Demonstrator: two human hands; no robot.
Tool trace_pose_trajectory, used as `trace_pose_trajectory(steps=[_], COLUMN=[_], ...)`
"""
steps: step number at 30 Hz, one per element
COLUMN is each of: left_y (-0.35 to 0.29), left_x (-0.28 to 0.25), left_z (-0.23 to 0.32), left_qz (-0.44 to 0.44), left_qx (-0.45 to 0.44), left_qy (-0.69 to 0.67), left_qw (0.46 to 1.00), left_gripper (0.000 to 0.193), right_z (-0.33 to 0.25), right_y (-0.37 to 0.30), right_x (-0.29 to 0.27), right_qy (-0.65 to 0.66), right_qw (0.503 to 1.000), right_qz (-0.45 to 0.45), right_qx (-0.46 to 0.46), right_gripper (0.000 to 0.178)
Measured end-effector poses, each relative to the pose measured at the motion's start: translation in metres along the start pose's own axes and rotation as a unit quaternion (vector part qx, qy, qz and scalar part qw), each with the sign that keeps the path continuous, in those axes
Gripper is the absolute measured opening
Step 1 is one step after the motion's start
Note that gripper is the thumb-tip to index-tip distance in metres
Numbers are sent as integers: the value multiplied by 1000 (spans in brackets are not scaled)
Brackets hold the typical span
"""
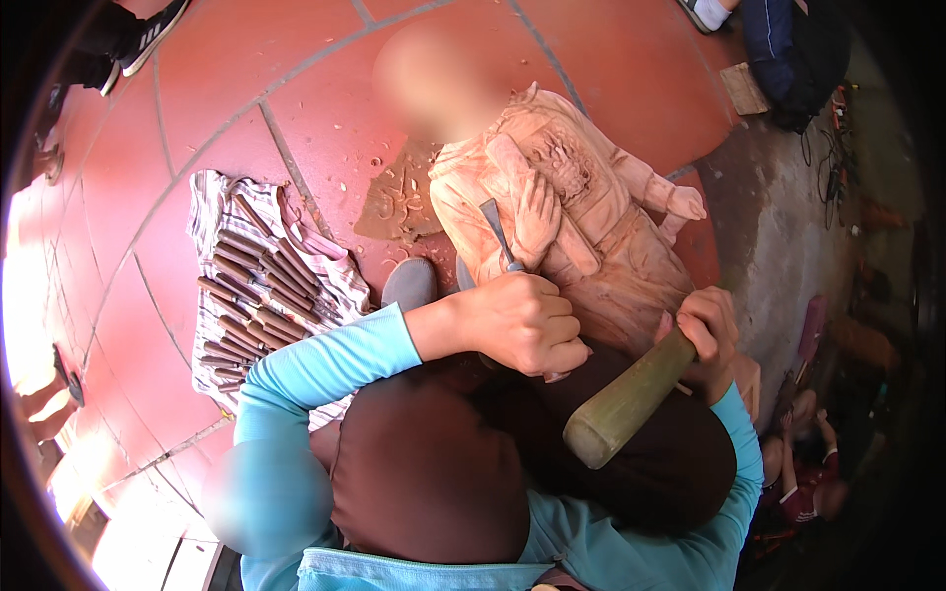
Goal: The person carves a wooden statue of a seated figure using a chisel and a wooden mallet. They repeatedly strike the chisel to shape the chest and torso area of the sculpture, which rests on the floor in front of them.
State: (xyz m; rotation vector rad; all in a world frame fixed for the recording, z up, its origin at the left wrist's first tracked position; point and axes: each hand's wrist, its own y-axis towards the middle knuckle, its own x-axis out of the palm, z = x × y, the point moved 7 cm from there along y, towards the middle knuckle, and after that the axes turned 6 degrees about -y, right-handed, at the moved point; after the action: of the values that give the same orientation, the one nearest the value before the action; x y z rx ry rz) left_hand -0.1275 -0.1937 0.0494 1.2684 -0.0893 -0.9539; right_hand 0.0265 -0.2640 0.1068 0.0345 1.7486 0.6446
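A carved reddish wooden statue (611, 217) of a robed figure lies before me, its lower end close to my knees; the head end is blurred. One carved hand rests over a rod-like shape on its chest. My left hand (522, 320) is closed round a chisel (499, 234), whose flared metal blade points up and away over the statue's arm. The chisel's handle is hidden in my fist. In my right hand (708, 330) is a thick greenish mallet (631, 399), gripped at its far end, with its blunt head hanging over my right thigh.
At the left, several wooden-handled carving tools (261, 286) lie in rows on a striped cloth (207, 202). Wood chips and shavings (399, 202) are scattered on the red tile floor (325, 89). Other people's feet (153, 34) show at the upper left, and a person (813, 483) is at the right.
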Motion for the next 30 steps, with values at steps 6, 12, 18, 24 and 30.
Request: trace_pose_trajectory(steps=[6,12,18,24,30], left_y=[4,-11,-5,-1,-3], left_x=[0,-12,-16,-7,-5], left_z=[-6,-20,-1,0,1], left_qz=[-8,-19,-12,-7,6], left_qx=[-18,-73,-23,-18,1], left_qy=[-7,42,29,-19,-13], left_qw=[1000,996,999,1000,1000], left_gripper=[36,22,21,20,20], right_z=[0,1,6,4,-6], right_y=[3,21,19,13,9], right_x=[-14,-7,-11,-13,-21], right_qy=[-17,-165,-92,-73,-45], right_qw=[998,980,991,995,998], right_qz=[12,-74,-35,-27,-23], right_qx=[-65,-87,-89,-65,-42], right_gripper=[49,51,51,43,41])
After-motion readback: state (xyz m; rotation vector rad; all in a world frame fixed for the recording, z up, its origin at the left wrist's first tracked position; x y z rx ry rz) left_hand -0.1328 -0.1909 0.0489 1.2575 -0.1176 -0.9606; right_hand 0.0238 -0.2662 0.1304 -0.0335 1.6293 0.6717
